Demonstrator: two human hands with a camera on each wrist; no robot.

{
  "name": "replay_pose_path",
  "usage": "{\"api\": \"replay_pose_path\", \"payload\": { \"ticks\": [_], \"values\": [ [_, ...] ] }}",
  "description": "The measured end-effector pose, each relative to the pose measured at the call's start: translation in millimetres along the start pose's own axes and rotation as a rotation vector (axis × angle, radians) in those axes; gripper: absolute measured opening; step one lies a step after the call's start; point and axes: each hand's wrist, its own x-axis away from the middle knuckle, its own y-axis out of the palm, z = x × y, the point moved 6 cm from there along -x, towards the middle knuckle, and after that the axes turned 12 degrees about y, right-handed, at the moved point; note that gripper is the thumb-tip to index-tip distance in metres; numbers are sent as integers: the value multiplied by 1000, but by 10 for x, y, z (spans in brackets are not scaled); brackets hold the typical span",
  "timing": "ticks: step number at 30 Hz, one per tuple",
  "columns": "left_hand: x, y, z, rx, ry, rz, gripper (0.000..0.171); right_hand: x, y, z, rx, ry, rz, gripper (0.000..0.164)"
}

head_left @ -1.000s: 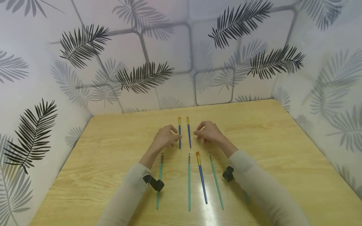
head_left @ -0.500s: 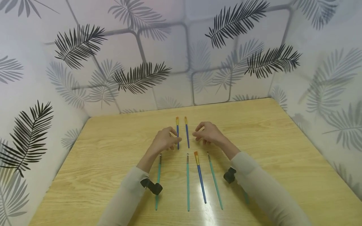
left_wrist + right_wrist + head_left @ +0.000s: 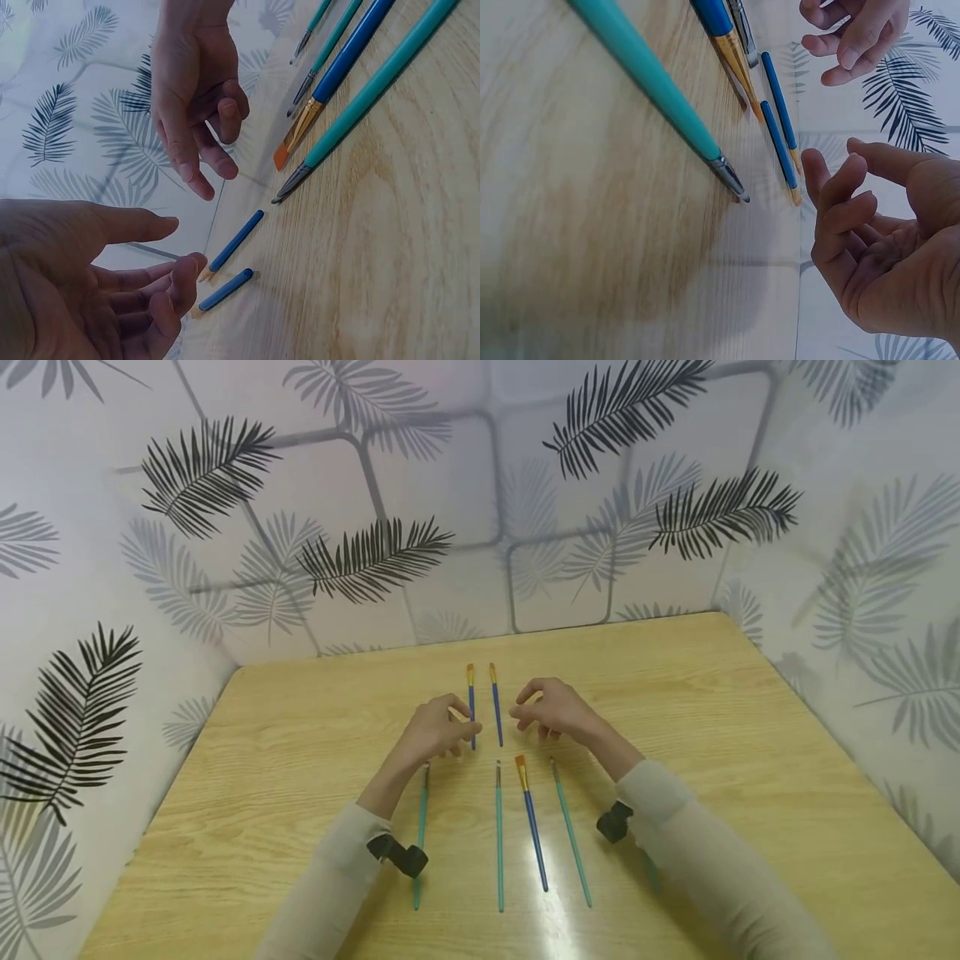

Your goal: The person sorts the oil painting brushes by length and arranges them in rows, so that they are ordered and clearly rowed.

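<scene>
Left grip [image 3: 437, 727] loosely spread, partly hiding blue brush [image 3: 472, 695], right grip [image 3: 556, 710] spread, sleeve [image 3: 705, 864] mostly covering teal brush [image 3: 652, 872]

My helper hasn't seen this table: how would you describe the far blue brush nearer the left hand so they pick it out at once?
On the wooden table, find the two blue brushes nearest the wall. It's the left brush, nearer the left hand. In the head view, that hand hides part of its handle, while its neighbour shows whole.

Three blue brushes [image 3: 534, 827], four teal brushes [image 3: 500, 843], two hands [image 3: 431, 728].
</scene>
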Motion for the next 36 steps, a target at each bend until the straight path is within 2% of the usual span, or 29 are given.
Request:
{"api": "replay_pose_path", "payload": {
  "ticks": [12,26,36],
  "values": [
    [52,5,66,6,27,-13,44,74,-16,32,-34,3,-37,37],
    [200,50,80,44,2,-23,42,196,-6,118,-64,-2,-83,42],
    [316,80,108,52,1,-40,42,264,49,158,-36,-6,-91,43]
  ]
}}
